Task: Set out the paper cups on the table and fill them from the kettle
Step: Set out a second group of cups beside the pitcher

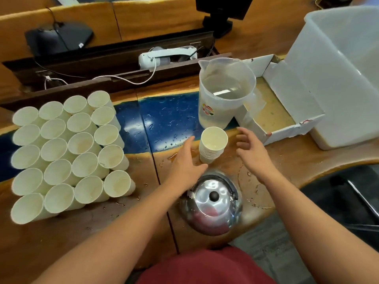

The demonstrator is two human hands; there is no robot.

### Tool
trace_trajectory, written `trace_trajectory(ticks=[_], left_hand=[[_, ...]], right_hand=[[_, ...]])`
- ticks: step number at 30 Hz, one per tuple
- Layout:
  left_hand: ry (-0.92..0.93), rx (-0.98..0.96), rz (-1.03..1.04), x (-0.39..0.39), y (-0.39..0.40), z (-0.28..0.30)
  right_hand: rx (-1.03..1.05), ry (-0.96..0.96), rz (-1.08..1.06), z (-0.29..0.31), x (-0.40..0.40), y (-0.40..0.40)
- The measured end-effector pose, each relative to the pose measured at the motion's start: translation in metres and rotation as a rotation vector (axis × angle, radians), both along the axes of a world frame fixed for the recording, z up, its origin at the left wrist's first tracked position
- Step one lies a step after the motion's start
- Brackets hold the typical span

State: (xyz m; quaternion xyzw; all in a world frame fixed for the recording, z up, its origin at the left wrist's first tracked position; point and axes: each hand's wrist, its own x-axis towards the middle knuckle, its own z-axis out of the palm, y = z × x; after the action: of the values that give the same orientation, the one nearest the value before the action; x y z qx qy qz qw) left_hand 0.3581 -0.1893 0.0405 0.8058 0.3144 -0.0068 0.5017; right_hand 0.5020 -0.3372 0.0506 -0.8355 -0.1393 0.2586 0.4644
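Note:
A stack of white paper cups (213, 144) stands near the middle of the wooden table (102, 232). My left hand (187, 162) is just left of the stack, fingers apart, holding nothing. My right hand (251, 149) is just right of it, also open and empty. Neither hand touches the stack. A shiny steel kettle (211, 203) with a black knob sits below the stack, near the table's front edge. Several single paper cups (67, 152) stand upright in rows on the left of the table.
A translucent plastic pitcher (223, 93) stands behind the stack. A white cardboard box (287, 111) and a large plastic tub (344, 74) sit at the right. Water drops lie on the table around the kettle. Cables and a power strip (166, 56) lie in the channel behind.

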Motion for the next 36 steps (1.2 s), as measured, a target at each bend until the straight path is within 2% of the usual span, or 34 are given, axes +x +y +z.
trace_trajectory(ticks=[3,9,11,15,18,21,25,29,36], left_hand=[[0.058,-0.028,0.030,0.023,0.002,-0.010],[-0.137,-0.070,0.059,0.047,0.000,-0.021],[-0.161,-0.054,0.105,0.047,0.000,-0.024],[-0.166,-0.042,0.242,0.035,0.006,-0.027],[-0.146,0.001,0.320,0.025,0.016,-0.027],[-0.120,0.013,0.319,0.024,0.023,-0.024],[-0.102,0.028,0.281,0.027,0.026,-0.023],[-0.110,0.039,0.304,0.027,0.026,-0.025],[-0.136,0.035,0.323,0.022,0.025,-0.028]], right_hand=[[-0.081,0.122,0.216,-0.023,0.010,0.003],[0.106,0.212,0.446,-0.032,0.022,0.018],[0.099,0.206,0.487,-0.036,0.024,0.019],[-0.168,0.079,0.556,-0.017,0.027,0.014],[-0.232,0.180,0.826,0.001,0.016,0.004],[-0.325,-0.005,1.076,-0.003,0.001,0.004],[-0.265,-0.105,0.978,-0.009,0.001,0.010],[-0.291,-0.202,0.990,-0.005,0.012,0.006],[-0.383,-0.309,0.811,0.005,0.053,-0.005]])
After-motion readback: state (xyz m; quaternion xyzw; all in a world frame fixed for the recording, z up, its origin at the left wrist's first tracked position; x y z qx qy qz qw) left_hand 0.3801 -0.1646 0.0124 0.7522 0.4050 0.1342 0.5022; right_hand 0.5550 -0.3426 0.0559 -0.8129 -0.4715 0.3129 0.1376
